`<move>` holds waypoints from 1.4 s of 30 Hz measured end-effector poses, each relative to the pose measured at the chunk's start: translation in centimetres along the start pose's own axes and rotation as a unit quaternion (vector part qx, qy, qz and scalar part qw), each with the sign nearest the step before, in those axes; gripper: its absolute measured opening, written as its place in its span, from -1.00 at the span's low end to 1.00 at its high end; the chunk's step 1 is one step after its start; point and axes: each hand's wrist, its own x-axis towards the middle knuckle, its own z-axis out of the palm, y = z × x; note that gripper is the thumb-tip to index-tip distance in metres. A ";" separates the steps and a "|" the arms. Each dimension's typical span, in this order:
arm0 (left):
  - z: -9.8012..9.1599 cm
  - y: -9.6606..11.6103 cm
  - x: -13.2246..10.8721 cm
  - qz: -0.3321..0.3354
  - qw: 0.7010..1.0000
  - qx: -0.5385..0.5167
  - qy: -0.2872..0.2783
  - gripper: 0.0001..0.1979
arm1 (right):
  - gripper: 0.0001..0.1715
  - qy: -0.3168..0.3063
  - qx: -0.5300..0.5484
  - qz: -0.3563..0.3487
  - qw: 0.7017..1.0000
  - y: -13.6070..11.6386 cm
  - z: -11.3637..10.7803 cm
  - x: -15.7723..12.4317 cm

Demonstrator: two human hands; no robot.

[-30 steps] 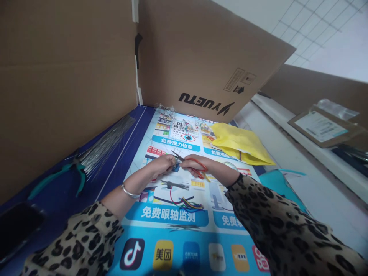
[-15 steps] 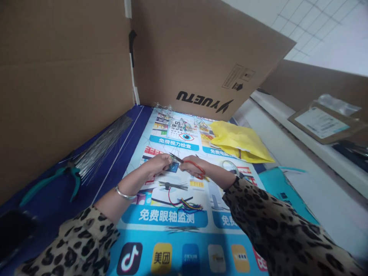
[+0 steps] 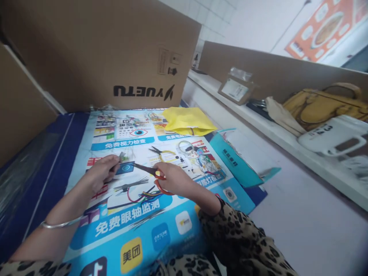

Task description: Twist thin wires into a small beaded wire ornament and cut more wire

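My left hand (image 3: 103, 170) is closed in a pinch on a small bundle of thin grey wires (image 3: 122, 156), whose ends stick up past the fingertips. My right hand (image 3: 174, 178) grips scissors (image 3: 145, 168) by their orange handles. Their dark blades point left toward the pinched bundle, with a small gap between. Below the blades, a tied bunch of grey wires (image 3: 130, 185) lies on the printed mat (image 3: 86, 230), beside several coloured wires (image 3: 146, 196). Nearer me is a loose row of grey wires (image 3: 148, 219). Yellow-handled scissors (image 3: 157, 150) rest beyond my right hand.
A yellow bag (image 3: 189, 119) lies at the back, with a teal package (image 3: 227, 157) on the right. A coiled ring (image 3: 186, 147) sits near the yellow scissors. Cardboard walls (image 3: 115, 50) stand behind and left. A white mug (image 3: 333, 134) and a yellow handbag (image 3: 322, 105) occupy the right ledge.
The view has swung right, showing the ledge with mug and handbag. My hands have moved farther apart, and the orange-handled scissors now show more fully, away from the left fingers.
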 end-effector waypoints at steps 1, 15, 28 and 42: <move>0.0 0.0 0.0 -0.002 1.000 0.007 0.003 -0.75 | -0.61 0.005 -0.004 0.009 1.000 0.8 -0.7 -1.2; 1.0 -0.2 0.0 0.016 0.990 0.134 0.031 -0.67 | -0.54 0.124 -0.117 0.343 0.924 18.2 -6.9 -8.9; 1.5 -0.9 0.1 0.187 0.938 0.293 0.025 -0.69 | -0.50 0.008 -0.296 0.350 0.889 20.1 -5.3 -6.8; 1.3 -1.5 0.8 0.220 0.913 0.343 0.036 -0.76 | -0.65 -0.027 -0.204 0.017 0.979 3.9 -3.6 5.2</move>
